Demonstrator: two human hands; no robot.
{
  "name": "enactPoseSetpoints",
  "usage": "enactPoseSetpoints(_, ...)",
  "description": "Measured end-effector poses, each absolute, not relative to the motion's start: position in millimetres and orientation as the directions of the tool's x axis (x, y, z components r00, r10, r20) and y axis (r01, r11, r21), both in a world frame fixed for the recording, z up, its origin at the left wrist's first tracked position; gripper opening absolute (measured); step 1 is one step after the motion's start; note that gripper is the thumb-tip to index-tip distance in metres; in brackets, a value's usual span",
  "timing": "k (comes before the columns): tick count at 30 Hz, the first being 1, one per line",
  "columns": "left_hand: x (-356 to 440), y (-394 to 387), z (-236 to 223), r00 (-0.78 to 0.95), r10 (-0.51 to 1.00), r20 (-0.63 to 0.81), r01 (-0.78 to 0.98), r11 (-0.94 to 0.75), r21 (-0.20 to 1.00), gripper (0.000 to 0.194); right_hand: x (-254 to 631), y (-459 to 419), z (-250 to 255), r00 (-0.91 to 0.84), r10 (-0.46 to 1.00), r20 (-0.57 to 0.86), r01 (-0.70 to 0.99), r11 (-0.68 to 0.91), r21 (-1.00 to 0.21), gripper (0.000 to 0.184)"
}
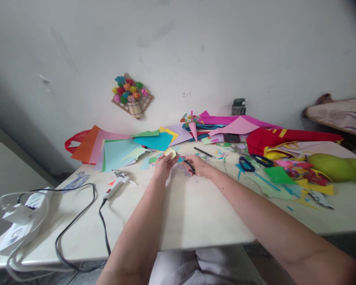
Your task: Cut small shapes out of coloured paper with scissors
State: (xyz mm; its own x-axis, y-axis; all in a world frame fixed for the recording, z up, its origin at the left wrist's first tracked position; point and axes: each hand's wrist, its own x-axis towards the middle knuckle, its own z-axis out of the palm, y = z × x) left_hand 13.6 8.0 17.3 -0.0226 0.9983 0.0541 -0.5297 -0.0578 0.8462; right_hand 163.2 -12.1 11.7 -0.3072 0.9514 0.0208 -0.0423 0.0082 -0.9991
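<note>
My left hand (pixel 163 163) pinches a small pale yellow piece of paper (pixel 171 152) above the table. In my right hand (pixel 199 164) is a small pair of scissors with dark handles (pixel 190 166), my fingers closed around them. Their blades point left toward the yellow paper; whether they touch it is too small to tell. Just beyond both hands lie paper scraps and a black pen (pixel 204 152). A hot glue gun (pixel 117 186) rests on the table to the left of my left forearm.
Coloured paper sheets (pixel 118 151) and a pink paper cone with flowers (pixel 192 127) lie along the wall. Blue-handled scissors (pixel 247 164), scraps, red cloth (pixel 256 141) and a green object (pixel 329 167) are on the right. A power strip (pixel 23 225) and black cable (pixel 57 233) occupy the left.
</note>
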Motion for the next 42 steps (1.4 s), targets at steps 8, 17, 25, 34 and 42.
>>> enactPoseSetpoints(8,11.4,8.4,15.5,0.003,0.995,0.100,-0.524,-0.083,0.848,0.017,166.4,-19.7,20.1,-0.321,0.947,-0.015,0.026,-0.007,-1.000,0.017)
enactPoseSetpoints(17,13.9,9.3,13.7,0.045,0.994,0.098,-0.509,-0.062,0.859,0.020,170.5,-25.0,25.6,-0.314,0.949,0.003,0.122,0.044,-0.992,0.024)
enactPoseSetpoints(25,13.2,9.3,14.3,0.044,0.995,0.093,-0.509,-0.058,0.859,0.019,166.1,-14.6,16.0,-0.308,0.951,0.032,-0.022,0.026,-0.999,0.022)
enactPoseSetpoints(34,13.1,7.8,16.2,0.038,0.997,0.069,-0.525,-0.039,0.850,0.017,166.6,-19.8,21.7,-0.301,0.954,0.009,0.024,0.018,-1.000,0.019)
enactPoseSetpoints(42,13.7,7.8,16.4,0.042,0.997,0.072,-0.555,-0.037,0.831,0.017,166.5,-16.9,19.7,-0.303,0.953,0.002,0.022,0.009,-1.000,0.022)
